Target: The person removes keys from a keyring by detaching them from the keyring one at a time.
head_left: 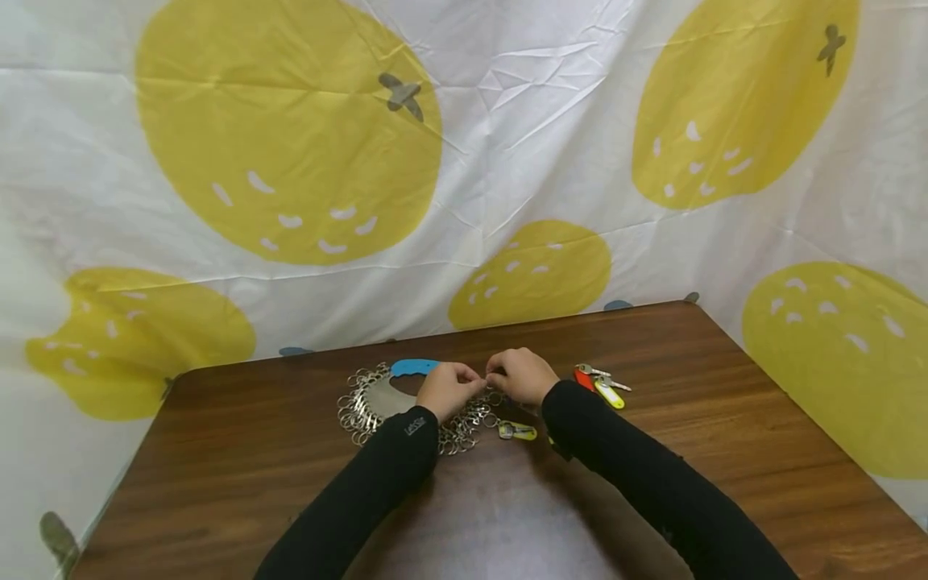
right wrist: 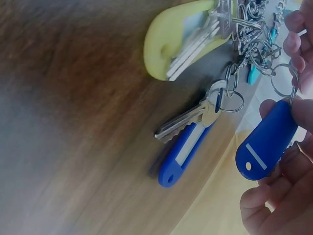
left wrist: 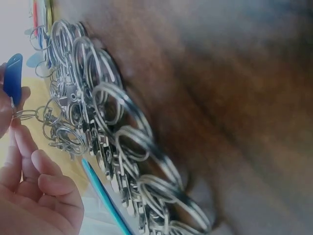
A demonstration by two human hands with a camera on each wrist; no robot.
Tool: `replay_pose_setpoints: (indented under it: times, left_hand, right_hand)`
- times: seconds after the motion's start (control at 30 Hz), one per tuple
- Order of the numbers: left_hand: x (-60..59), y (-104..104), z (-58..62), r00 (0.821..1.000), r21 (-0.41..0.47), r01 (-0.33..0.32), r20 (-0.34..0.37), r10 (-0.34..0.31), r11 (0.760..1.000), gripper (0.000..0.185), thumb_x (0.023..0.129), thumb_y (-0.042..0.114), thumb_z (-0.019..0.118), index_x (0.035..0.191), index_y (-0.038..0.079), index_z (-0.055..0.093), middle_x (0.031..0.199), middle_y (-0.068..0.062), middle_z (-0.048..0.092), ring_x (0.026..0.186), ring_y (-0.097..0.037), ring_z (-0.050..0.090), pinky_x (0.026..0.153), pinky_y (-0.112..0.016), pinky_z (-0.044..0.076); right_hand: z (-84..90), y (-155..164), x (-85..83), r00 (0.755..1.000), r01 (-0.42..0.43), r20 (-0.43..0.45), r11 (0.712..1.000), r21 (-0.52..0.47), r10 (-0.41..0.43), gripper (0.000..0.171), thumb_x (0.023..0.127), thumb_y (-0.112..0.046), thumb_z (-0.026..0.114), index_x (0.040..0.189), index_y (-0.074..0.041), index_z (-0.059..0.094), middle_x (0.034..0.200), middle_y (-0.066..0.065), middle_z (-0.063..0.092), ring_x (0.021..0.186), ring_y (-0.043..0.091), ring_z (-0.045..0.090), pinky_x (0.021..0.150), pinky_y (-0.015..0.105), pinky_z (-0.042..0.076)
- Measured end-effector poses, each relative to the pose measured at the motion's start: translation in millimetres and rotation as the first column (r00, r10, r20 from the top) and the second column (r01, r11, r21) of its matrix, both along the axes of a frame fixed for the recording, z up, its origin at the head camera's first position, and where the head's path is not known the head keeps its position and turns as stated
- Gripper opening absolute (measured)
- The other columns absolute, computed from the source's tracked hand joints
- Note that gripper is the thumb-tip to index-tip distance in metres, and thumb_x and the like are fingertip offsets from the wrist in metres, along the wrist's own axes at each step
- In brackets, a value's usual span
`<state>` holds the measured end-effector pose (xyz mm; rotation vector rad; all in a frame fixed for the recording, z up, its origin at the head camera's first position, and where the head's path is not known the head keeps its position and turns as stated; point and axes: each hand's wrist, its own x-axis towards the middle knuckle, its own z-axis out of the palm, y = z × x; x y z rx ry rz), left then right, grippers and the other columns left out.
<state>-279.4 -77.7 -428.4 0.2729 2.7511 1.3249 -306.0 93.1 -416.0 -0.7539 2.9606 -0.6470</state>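
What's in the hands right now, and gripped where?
A blue key tag on a small split ring. The right hand pinches the tag's top; the left hand pinches the ring.

Blue key tag (right wrist: 266, 142) on small split ring (right wrist: 283, 81), raised beside ring pile (head_left: 362, 407).

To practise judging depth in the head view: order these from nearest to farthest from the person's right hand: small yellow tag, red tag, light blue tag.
From the right hand:
1. Small yellow tag, just below it.
2. Red tag, to its right; close to first.
3. Light blue tag, far left, beyond the left hand.
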Motion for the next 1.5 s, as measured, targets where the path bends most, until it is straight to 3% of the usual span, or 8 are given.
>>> replay_pose_setpoints:
  times: [0.33,0.63,0.9,1.2,1.5]
  left_hand:
    - [-1.7,0.8,-1.7,0.999,-0.064,0.013,0.035,-0.011,0.998,0.020,0.092,0.025,0.062,0.092,0.008,0.072,0.090,-0.008,0.070,0.073,-0.015,0.060,0.068,-0.028,0.046]
    - [-0.2,-1.5,-4.9,0.992,-0.044,0.101,0.080,-0.097,0.994,0.019,0.094,0.021,0.059,0.092,0.006,0.070,0.090,-0.008,0.068,0.069,-0.015,0.053,0.066,-0.027,0.041]
    - [3.6,-1.7,-2.1,0.992,-0.059,0.105,0.071,-0.101,0.993,0.019,0.093,0.024,0.061,0.095,0.008,0.071,0.098,-0.008,0.069,0.081,-0.017,0.062,0.073,-0.032,0.049]
    - [2.2,-1.2,-6.7,0.996,-0.064,0.079,0.044,-0.076,0.995,0.020,0.093,0.028,0.061,0.091,0.010,0.070,0.093,-0.007,0.069,0.076,-0.015,0.059,0.068,-0.029,0.047]
    - [0.0,-0.3,-6.6,0.996,-0.090,0.080,0.049,-0.075,0.993,0.019,0.092,0.026,0.062,0.089,0.009,0.070,0.091,-0.007,0.069,0.074,-0.015,0.058,0.068,-0.029,0.046]
  right_hand:
    - [3.9,-4.1,5.4,1.000,-0.002,0.023,1.000,0.017,0.002,0.008,0.091,-0.022,0.064,0.092,-0.017,0.071,0.089,-0.001,0.070,0.071,0.010,0.058,0.067,0.029,0.046]
    - [1.1,-2.6,8.0,1.000,0.014,0.007,1.000,0.028,-0.015,0.008,0.090,-0.022,0.065,0.091,-0.017,0.071,0.088,-0.001,0.070,0.074,0.011,0.061,0.069,0.029,0.047]
    - [0.4,-1.7,7.1,1.000,0.007,-0.015,1.000,0.016,-0.006,0.007,0.089,-0.021,0.065,0.090,-0.016,0.071,0.087,-0.001,0.070,0.074,0.012,0.061,0.068,0.030,0.048]
    - [-0.1,-2.6,7.4,1.000,-0.019,0.007,1.000,0.023,0.019,0.007,0.090,-0.021,0.064,0.089,-0.017,0.070,0.082,-0.002,0.069,0.064,0.008,0.055,0.062,0.026,0.044]
    - [0.3,-3.4,7.2,1.000,-0.017,0.004,0.999,0.032,0.017,0.007,0.090,-0.021,0.065,0.089,-0.017,0.071,0.083,-0.002,0.069,0.065,0.008,0.056,0.063,0.026,0.045]
